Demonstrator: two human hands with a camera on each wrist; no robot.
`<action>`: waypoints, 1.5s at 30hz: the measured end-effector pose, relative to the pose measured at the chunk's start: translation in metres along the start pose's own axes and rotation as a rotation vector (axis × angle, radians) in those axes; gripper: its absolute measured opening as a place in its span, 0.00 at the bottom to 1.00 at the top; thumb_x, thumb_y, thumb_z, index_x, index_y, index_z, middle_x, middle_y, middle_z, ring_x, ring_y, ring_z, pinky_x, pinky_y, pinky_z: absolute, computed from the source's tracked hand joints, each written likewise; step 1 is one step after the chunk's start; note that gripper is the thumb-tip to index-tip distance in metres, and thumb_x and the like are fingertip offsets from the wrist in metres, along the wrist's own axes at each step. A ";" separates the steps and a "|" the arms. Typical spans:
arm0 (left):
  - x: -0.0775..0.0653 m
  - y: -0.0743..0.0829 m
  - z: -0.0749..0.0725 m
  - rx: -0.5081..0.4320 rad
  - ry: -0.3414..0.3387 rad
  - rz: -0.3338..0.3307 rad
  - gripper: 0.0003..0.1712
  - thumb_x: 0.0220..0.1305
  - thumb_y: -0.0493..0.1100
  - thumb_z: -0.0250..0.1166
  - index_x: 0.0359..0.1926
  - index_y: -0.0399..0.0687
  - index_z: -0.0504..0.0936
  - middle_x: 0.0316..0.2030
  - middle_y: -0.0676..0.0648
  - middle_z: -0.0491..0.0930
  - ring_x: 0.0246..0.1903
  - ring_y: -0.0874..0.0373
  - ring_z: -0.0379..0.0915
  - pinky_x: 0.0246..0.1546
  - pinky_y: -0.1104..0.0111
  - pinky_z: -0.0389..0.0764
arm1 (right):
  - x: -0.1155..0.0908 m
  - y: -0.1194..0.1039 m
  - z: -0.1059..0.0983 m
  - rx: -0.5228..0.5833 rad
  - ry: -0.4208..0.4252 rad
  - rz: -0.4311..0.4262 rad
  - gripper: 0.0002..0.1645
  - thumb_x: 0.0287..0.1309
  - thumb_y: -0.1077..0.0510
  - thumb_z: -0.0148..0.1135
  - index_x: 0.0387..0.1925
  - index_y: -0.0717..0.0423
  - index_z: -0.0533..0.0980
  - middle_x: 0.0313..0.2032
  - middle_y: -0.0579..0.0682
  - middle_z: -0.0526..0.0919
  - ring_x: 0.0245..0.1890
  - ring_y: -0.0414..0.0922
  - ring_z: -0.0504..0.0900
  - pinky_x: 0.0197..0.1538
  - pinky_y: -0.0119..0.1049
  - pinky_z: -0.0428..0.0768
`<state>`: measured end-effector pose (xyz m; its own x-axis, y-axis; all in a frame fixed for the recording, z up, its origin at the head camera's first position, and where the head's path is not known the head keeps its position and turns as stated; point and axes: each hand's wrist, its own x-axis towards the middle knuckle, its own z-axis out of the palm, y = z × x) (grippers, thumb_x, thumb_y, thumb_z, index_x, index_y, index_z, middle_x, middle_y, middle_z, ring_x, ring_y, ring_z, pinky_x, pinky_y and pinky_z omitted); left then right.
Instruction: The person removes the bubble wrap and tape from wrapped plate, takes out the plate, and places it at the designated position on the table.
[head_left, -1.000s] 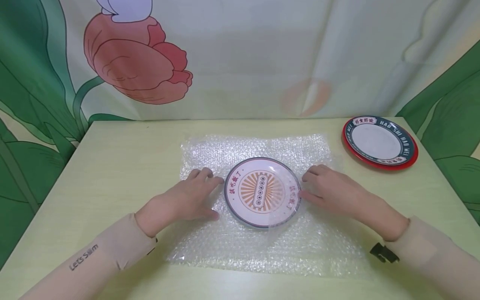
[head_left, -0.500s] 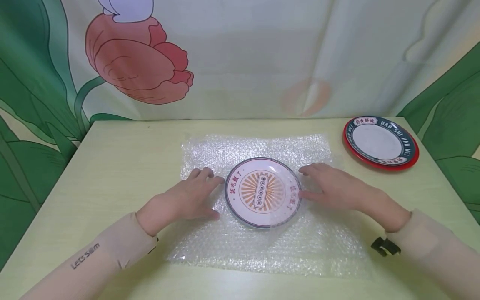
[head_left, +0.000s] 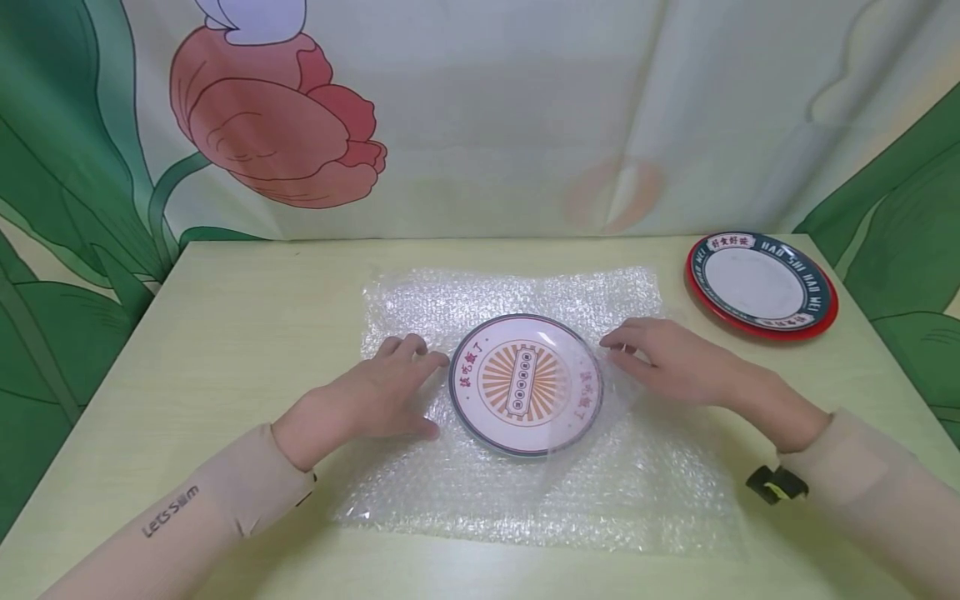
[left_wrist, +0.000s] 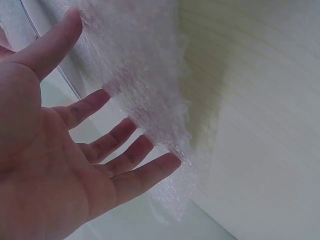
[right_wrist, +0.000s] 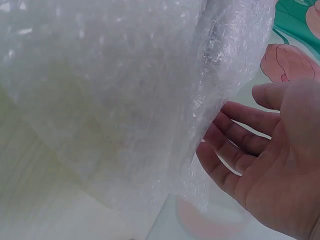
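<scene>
A white plate with an orange sunburst and red characters lies on a sheet of bubble wrap in the head view. A clear flap of the wrap overlaps the plate's right side. My left hand rests on the wrap just left of the plate, fingers spread; in the left wrist view its fingertips meet the bubbly surface. At the plate's right rim, my right hand has its fingertips against the folded wrap. Its thumb stands apart from the fingers in the right wrist view, with nothing pinched between them.
Toward the back right corner of the table, a plate with a dark green rim sits on a red plate. A printed curtain hangs behind the table's far edge.
My right hand has shifted slightly up and right, and its thumb has come off the plate's right side. The flap over the plate has moved a little. My left hand stays put.
</scene>
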<state>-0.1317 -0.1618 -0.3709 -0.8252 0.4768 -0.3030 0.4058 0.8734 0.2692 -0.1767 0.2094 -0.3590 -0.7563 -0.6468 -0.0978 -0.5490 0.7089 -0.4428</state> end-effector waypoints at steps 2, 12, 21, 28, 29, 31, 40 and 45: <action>0.000 0.000 0.000 0.001 -0.002 -0.001 0.49 0.56 0.55 0.79 0.74 0.45 0.67 0.67 0.35 0.64 0.65 0.38 0.60 0.57 0.44 0.78 | -0.001 0.001 -0.001 0.008 0.014 0.002 0.17 0.75 0.59 0.55 0.56 0.63 0.81 0.53 0.56 0.84 0.60 0.57 0.79 0.65 0.56 0.74; 0.001 0.000 0.000 -0.002 0.003 0.007 0.49 0.56 0.54 0.79 0.73 0.45 0.67 0.66 0.35 0.65 0.65 0.38 0.61 0.57 0.44 0.78 | -0.005 0.005 -0.012 0.043 0.086 0.041 0.13 0.76 0.55 0.57 0.49 0.55 0.84 0.42 0.47 0.86 0.42 0.47 0.81 0.48 0.47 0.83; 0.001 -0.001 0.000 -0.004 0.001 0.008 0.49 0.56 0.55 0.79 0.73 0.46 0.68 0.66 0.36 0.64 0.65 0.38 0.61 0.57 0.44 0.78 | -0.012 0.004 -0.025 0.127 0.098 0.114 0.21 0.78 0.46 0.52 0.47 0.54 0.86 0.44 0.46 0.88 0.46 0.47 0.84 0.52 0.50 0.83; 0.002 -0.002 0.001 0.001 0.009 0.012 0.49 0.56 0.55 0.79 0.73 0.45 0.67 0.66 0.35 0.65 0.64 0.38 0.61 0.57 0.44 0.78 | -0.016 0.003 -0.035 0.176 0.084 0.182 0.25 0.76 0.42 0.54 0.44 0.55 0.88 0.39 0.47 0.89 0.43 0.47 0.85 0.51 0.50 0.83; 0.001 -0.002 0.002 0.004 0.010 0.013 0.50 0.56 0.55 0.79 0.73 0.45 0.67 0.66 0.35 0.65 0.64 0.38 0.61 0.57 0.45 0.78 | -0.016 0.003 -0.036 0.186 0.078 0.186 0.25 0.76 0.41 0.55 0.42 0.55 0.88 0.38 0.47 0.89 0.42 0.46 0.85 0.50 0.49 0.83; 0.001 -0.002 0.001 0.007 0.009 0.013 0.50 0.56 0.55 0.79 0.73 0.45 0.67 0.66 0.35 0.65 0.64 0.38 0.61 0.57 0.45 0.78 | -0.017 0.004 -0.038 0.202 0.063 0.191 0.24 0.75 0.41 0.56 0.39 0.53 0.88 0.36 0.47 0.88 0.40 0.46 0.85 0.48 0.48 0.83; 0.004 -0.002 0.001 0.018 -0.004 0.010 0.50 0.56 0.56 0.79 0.73 0.45 0.67 0.66 0.35 0.65 0.65 0.37 0.61 0.57 0.44 0.78 | -0.023 0.005 -0.048 0.163 -0.043 0.095 0.16 0.71 0.46 0.63 0.30 0.47 0.87 0.30 0.44 0.85 0.32 0.45 0.79 0.36 0.39 0.80; 0.003 -0.002 0.000 0.005 0.000 0.016 0.49 0.56 0.55 0.79 0.73 0.45 0.67 0.66 0.34 0.65 0.64 0.37 0.61 0.57 0.43 0.77 | -0.027 0.004 -0.055 0.144 -0.125 0.002 0.08 0.67 0.48 0.69 0.35 0.44 0.88 0.33 0.38 0.87 0.35 0.40 0.83 0.40 0.36 0.83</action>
<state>-0.1353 -0.1620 -0.3721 -0.8183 0.4908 -0.2991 0.4210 0.8661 0.2693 -0.1779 0.2457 -0.3087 -0.7025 -0.6814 -0.2052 -0.4838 0.6688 -0.5645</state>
